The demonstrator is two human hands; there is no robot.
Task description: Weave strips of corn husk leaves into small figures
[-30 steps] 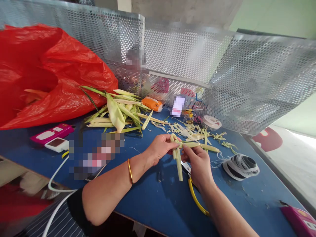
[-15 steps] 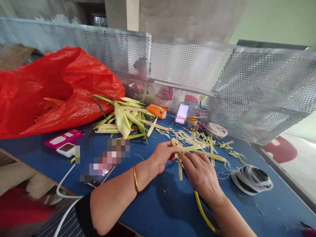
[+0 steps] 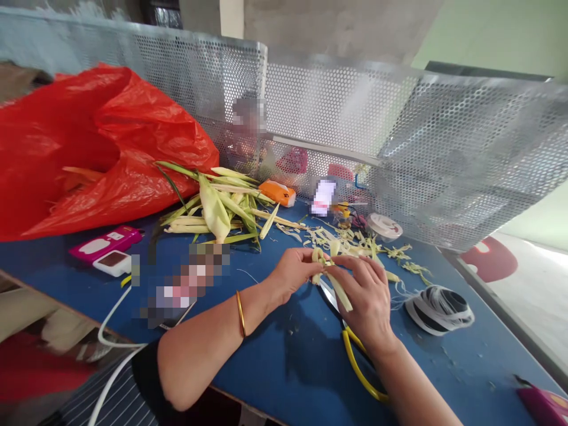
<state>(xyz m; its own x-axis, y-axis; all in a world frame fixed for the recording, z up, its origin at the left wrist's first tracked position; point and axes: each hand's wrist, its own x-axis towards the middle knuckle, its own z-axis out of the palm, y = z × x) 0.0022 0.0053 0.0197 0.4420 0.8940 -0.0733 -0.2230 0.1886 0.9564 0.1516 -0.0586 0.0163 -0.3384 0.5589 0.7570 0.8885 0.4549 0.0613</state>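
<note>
Pale green corn husk strips (image 3: 341,291) are pinched between my two hands above the blue table (image 3: 266,367). My left hand (image 3: 295,273), with a gold bangle at the wrist, has its thumb and fingers closed on a looped part of the husk. From the right side, my right hand (image 3: 364,290) grips the same piece, and one strip hangs down below its fingers. Beneath the hands lie scissors with yellow handles (image 3: 355,370), their blades partly covered. Loose husk shreds (image 3: 326,236) are scattered just beyond.
A pile of husks (image 3: 215,207) lies by a red plastic bag (image 3: 151,130) at the left. A spool of white thread (image 3: 439,310) sits at the right. Phones, a white cable (image 3: 109,322) and an orange packet (image 3: 278,193) are around. A perforated metal panel (image 3: 328,100) borders the back.
My right hand has turned and lifted, bringing the husk strip downward between the hands. More of the scissors shows now. The whole view has shifted slightly.
</note>
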